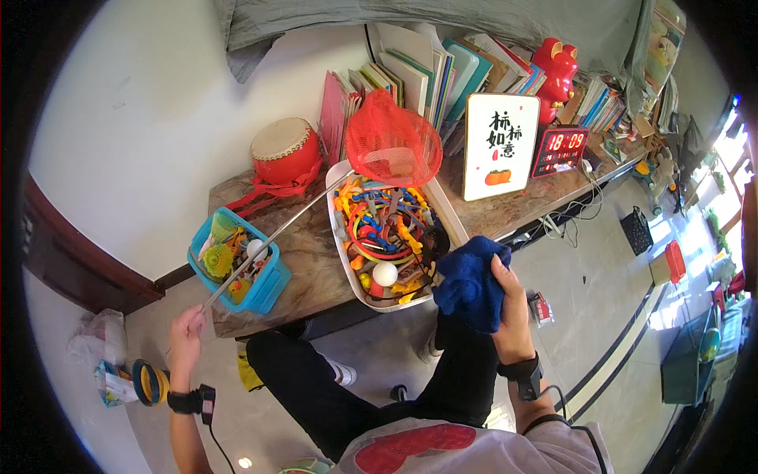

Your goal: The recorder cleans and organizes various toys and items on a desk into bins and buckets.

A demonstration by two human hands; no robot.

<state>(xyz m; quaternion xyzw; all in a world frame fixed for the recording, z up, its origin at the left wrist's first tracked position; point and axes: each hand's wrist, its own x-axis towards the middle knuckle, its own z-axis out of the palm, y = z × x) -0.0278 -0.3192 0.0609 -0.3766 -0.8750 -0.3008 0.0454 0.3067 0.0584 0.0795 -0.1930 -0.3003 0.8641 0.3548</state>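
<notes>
My left hand [187, 332] grips the thin metal handle of a red mesh net [394, 139] at its lower end. The handle slants over a blue plastic basket [269, 290] of small toys, and the net's hoop is above the back of a white bin [459, 216]. That bin holds many coloured plastic pieces, rings and a white ball [385, 274]. In my right hand [513, 314] is a bunched dark blue cloth [474, 281], at the bin's front right corner.
A red drum [287, 151] stands behind the basket on the marbled tabletop [314, 260]. Books [408, 77], a lit white sign [502, 148], a red bear figure [555, 77] and a digital clock [561, 149] line the back. Cables [568, 216] hang off the front edge.
</notes>
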